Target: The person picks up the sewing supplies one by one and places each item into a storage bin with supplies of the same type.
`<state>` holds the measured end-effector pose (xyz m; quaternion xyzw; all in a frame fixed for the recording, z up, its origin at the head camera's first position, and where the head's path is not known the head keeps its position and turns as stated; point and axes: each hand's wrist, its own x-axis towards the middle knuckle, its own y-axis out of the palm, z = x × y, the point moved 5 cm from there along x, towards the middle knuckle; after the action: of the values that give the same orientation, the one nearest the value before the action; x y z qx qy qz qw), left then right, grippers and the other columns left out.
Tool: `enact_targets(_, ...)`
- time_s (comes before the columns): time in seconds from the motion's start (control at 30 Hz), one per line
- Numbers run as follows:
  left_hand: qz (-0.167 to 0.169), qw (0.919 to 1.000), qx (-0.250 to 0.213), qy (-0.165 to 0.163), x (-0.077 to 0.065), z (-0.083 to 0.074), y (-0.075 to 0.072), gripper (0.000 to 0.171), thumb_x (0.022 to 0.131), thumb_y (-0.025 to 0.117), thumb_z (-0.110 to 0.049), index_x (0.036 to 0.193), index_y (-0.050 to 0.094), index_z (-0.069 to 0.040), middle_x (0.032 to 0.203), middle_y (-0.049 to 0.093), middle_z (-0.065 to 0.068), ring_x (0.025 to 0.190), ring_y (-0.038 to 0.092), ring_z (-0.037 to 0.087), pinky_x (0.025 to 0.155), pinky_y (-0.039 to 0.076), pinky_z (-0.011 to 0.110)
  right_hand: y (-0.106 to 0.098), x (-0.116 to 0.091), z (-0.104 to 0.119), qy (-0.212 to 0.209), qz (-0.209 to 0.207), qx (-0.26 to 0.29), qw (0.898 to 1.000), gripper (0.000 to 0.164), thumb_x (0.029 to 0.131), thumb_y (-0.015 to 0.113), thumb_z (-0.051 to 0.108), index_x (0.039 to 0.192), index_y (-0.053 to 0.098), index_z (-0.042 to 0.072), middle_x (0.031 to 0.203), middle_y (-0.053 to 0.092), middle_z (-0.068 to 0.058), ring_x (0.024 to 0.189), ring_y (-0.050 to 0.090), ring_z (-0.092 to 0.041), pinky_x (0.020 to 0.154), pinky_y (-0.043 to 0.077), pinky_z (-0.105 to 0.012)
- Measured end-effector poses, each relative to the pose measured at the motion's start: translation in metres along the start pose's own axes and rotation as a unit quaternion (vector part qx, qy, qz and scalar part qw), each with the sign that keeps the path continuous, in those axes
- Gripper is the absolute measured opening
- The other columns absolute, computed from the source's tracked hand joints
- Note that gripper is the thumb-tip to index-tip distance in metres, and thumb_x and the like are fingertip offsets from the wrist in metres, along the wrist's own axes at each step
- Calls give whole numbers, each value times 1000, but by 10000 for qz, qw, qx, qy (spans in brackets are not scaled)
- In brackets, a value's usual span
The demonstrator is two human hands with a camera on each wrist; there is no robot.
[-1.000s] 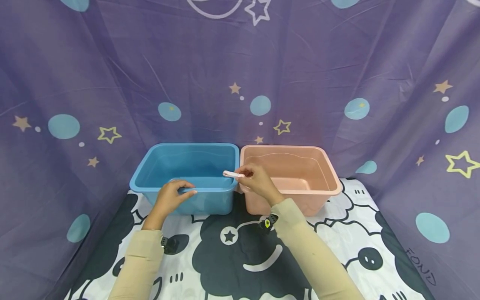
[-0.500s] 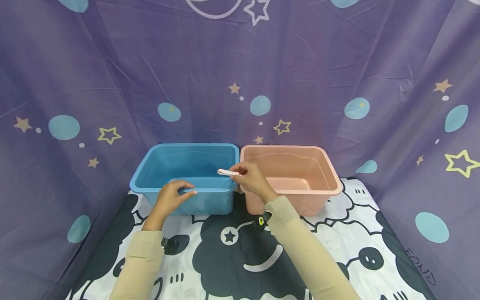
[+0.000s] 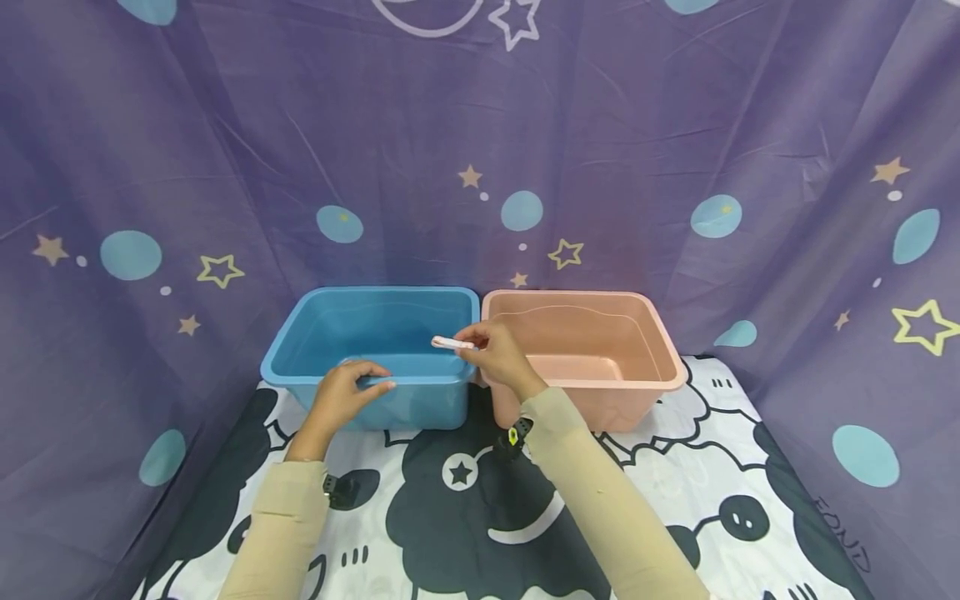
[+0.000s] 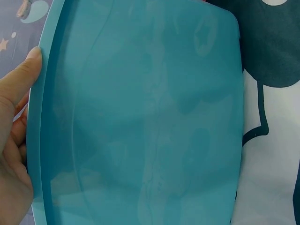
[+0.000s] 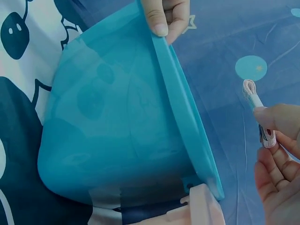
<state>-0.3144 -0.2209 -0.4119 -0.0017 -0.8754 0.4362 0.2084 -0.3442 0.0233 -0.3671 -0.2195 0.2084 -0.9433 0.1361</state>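
Observation:
My left hand (image 3: 345,398) grips the front rim of the blue plastic tub (image 3: 408,406). In the left wrist view the thumb (image 4: 29,65) lies on the outer side of the rim, with the other fingers behind it. My right hand (image 3: 501,357) pinches one end of a small flat bundle that looks like a folded tape measure (image 3: 452,342), white and pinkish. It hangs over the right part of the blue tub. The right wrist view shows the folded tape measure (image 5: 257,110) between thumb and fingers, its layers looped at the free end.
A peach plastic tub (image 3: 585,385) stands close beside the blue one, on the right. Both stand on a black-and-white patterned cloth (image 3: 457,533). A purple curtain (image 3: 420,108) with stars hangs behind and along both sides.
My right hand has moved a little left and slightly up, carrying the folded tape measure farther over the blue tub. The left hand has stayed on the rim.

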Motion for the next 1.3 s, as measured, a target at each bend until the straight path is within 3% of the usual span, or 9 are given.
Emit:
enact_targets(0.23,-29,10000,20,-17,-2,1,-1,23,79,76,-28,95,73,-13,97,70,6,98,61,29,87,46,48,4,2,-10,182,33,-18,9998,15,82,71,3,96,71,1,83,63,-6,69,49,-17,60,42,-21)
enact_targets(0.57,-39,10000,-5,24,0,0,-1,22,79,76,-27,95,73,-12,97,70,7,98,61,29,86,46,49,9,6,-3,56,8,-138,9999,15,81,71,2,95,71,0,84,63,-9,71,50,-16,60,43,-21)
enact_targets(0.9,-19,10000,56,0,1,0,0,25,79,75,-30,96,73,-12,98,70,7,99,61,29,87,46,48,12,8,-7,248,118,26,9996,15,82,69,1,96,71,0,81,60,-8,68,49,-15,56,42,-20)
enact_targets(1.3,9,10000,61,1,0,2,1,24,79,75,-29,96,73,-12,98,70,6,99,61,29,86,46,49,17,10,-9,321,186,-138,9992,15,83,70,4,98,71,2,85,61,-7,73,49,-15,59,42,-21)
